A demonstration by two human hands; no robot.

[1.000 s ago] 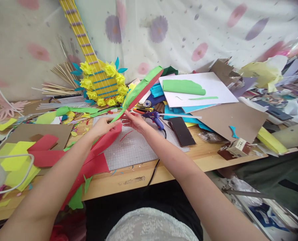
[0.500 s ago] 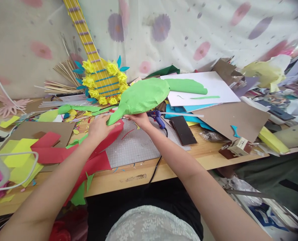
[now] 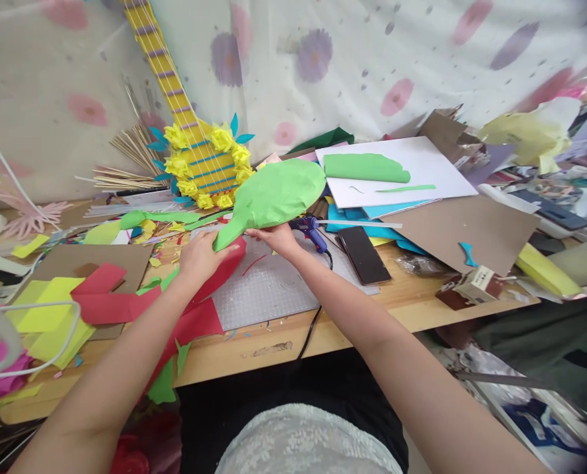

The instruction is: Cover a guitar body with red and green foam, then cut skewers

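Observation:
A large green paper leaf shape (image 3: 272, 195) is held flat, face up, above the white cutting mat (image 3: 266, 286). My left hand (image 3: 201, 253) grips its narrow stem end. My right hand (image 3: 276, 237) holds the lower edge just to the right of the stem. Red paper sheets (image 3: 195, 309) lie under my left wrist and run off the table's front edge.
A blue glue gun (image 3: 313, 232) and a black phone (image 3: 365, 255) lie right of my hands. A yellow paper guitar with flowers (image 3: 202, 164) leans at the back. White board (image 3: 402, 174), brown cardboard (image 3: 464, 227), a small box (image 3: 468, 288) and paper scraps crowd the wooden table (image 3: 274, 342).
The leaf shape was edge-on with its red side showing; it has been turned flat so the green face is up, and it has shifted slightly lower and left.

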